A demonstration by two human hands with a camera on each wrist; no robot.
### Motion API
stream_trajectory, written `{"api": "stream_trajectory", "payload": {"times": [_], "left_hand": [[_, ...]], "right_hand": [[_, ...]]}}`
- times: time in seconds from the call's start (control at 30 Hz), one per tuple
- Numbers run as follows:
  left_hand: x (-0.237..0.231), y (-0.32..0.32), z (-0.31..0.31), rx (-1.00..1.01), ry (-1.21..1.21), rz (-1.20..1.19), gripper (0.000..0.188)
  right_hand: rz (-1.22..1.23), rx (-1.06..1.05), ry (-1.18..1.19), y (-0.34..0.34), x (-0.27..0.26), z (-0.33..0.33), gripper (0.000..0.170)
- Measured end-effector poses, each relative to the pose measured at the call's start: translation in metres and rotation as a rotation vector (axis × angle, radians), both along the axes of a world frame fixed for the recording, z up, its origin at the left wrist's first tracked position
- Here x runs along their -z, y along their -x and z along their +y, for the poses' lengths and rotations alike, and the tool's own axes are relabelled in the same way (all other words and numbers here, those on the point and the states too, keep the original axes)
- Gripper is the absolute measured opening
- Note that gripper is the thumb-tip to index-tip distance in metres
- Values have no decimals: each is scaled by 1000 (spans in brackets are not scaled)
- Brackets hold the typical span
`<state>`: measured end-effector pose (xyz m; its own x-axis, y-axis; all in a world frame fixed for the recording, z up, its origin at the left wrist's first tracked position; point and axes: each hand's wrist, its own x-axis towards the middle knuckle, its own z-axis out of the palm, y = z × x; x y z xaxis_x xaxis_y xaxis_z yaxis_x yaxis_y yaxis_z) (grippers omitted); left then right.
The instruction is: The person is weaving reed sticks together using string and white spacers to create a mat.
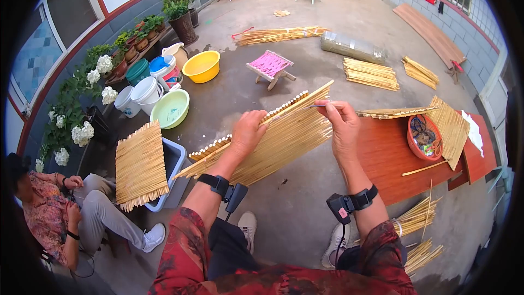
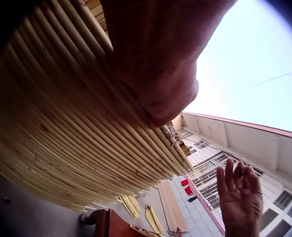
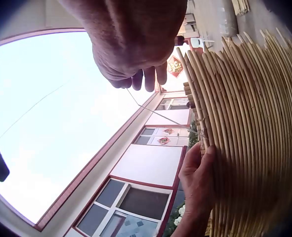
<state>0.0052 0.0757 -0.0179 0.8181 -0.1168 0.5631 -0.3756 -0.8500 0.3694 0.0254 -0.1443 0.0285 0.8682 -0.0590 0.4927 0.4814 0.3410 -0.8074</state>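
A mat of straw-coloured stalks (image 1: 289, 141) is held up, tilted, in front of the body. Along its top edge runs a row of pale round stalk ends (image 1: 213, 146). My left hand (image 1: 250, 131) grips that edge near its middle; in the right wrist view its thumb (image 3: 208, 157) lies on the near face. To the right, my right hand (image 1: 343, 123) pinches a thin thread (image 3: 158, 112), which runs from the fingertips to the mat's edge. In the left wrist view my right hand (image 2: 241, 200) is raised beyond the mat's end.
A red-brown table (image 1: 390, 158) at right bears an orange basket (image 1: 413, 145) and more mats. At left another stalk mat (image 1: 141, 166) lies across a blue-grey tub (image 1: 173, 158), beside a seated person (image 1: 46, 207). Stalk bundles (image 1: 371, 74), a pink-topped stool (image 1: 270, 65) and basins (image 1: 202, 68) stand ahead.
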Motion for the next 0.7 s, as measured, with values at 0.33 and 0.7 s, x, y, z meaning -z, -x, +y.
{"api": "stream_trajectory", "payload": {"times": [0.33,0.7], "left_hand": [[-5,26,21,-113,58,-27,31],[4,40,9,-286,20,-198,34]], "right_hand": [[570,-378,462,7,5,-163,15],[343,658,955,-24,36,-385,24]]}}
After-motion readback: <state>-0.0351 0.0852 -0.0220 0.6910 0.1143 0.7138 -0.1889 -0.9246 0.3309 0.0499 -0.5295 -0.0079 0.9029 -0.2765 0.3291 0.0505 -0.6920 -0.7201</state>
